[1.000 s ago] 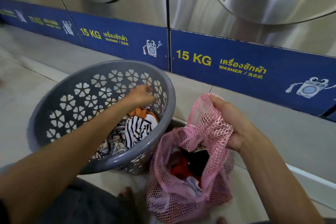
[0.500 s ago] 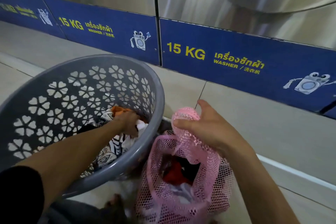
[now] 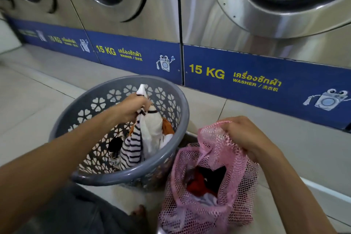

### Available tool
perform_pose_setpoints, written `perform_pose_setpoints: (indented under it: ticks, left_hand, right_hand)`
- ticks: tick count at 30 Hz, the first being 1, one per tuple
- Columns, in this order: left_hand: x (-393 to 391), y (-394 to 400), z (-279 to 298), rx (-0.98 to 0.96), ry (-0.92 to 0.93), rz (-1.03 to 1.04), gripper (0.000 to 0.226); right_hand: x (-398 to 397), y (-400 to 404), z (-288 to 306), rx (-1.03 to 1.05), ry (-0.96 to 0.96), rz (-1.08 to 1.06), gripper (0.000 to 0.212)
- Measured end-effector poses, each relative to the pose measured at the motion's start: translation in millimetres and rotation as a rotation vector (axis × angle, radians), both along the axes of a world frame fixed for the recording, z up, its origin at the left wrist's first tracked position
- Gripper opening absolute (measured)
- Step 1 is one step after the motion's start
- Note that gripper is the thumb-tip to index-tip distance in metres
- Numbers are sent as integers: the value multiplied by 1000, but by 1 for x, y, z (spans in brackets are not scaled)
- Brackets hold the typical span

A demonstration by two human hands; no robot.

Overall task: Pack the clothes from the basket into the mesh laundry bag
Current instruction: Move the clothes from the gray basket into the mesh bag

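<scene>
A grey plastic basket (image 3: 178,100) with flower-shaped holes stands tilted on the floor at centre left. My left hand (image 3: 133,106) is inside it, gripping a black-and-white striped garment (image 3: 133,150) together with white cloth, lifted above the other clothes. An orange piece (image 3: 168,128) and dark patterned clothes lie beneath. To the right sits the pink mesh laundry bag (image 3: 199,213), its mouth open, with red and pale clothes (image 3: 197,186) inside. My right hand (image 3: 241,135) holds the bag's upper rim bunched up.
A row of steel washing machines (image 3: 209,15) with blue "15 KG" base panels (image 3: 247,81) stands close behind on a raised tiled step (image 3: 284,148). Pale floor tiles stretch to the left. My dark-clothed legs and a foot (image 3: 139,213) lie below the basket.
My left hand has closed on the striped garment and pulled it up out of the pile. The camera has tilted upward, showing more of the washers. My right hand still holds the bag rim.
</scene>
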State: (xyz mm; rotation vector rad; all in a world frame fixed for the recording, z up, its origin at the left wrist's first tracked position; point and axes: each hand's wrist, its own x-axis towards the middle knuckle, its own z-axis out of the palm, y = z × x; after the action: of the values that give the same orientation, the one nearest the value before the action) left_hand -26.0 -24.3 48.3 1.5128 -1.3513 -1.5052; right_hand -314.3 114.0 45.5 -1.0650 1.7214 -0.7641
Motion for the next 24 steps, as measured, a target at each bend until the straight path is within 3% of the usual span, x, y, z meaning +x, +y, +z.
perform_pose_setpoints:
  ticks: [7, 9, 12, 13, 15, 16, 18, 20, 24]
  left_hand:
    - [-23, 47, 90, -1, 554, -117, 23]
    - [-28, 54, 89, -40, 588, -111, 30]
    - [-38, 53, 54, -100, 378, -161, 33]
    - [-37, 47, 32, -66, 240, -179, 57]
    - [-28, 39, -14, 179, -54, -231, 108]
    - [-22, 37, -36, 332, -154, -290, 109]
    - [-10, 35, -72, 598, -236, -392, 103]
    - [-7, 39, -86, 715, -295, -480, 92]
    - [-15, 40, -84, 557, -425, -409, 21]
  right_hand:
    - [-12, -2, 5, -130, -194, -217, 26]
    - [-14, -3, 6, -141, -250, -252, 25]
    - [-12, -4, 7, -138, -298, -248, 25]
    - [-12, -4, 7, -134, -300, -242, 25]
    - [-11, -3, 8, -130, -288, -234, 25]
    - [-11, -3, 7, -131, -285, -233, 25]
    - [-12, -4, 6, -129, -293, -229, 24]
    - [-13, -4, 6, -129, -298, -230, 24]
    - [-11, -5, 10, -126, -302, -219, 26]
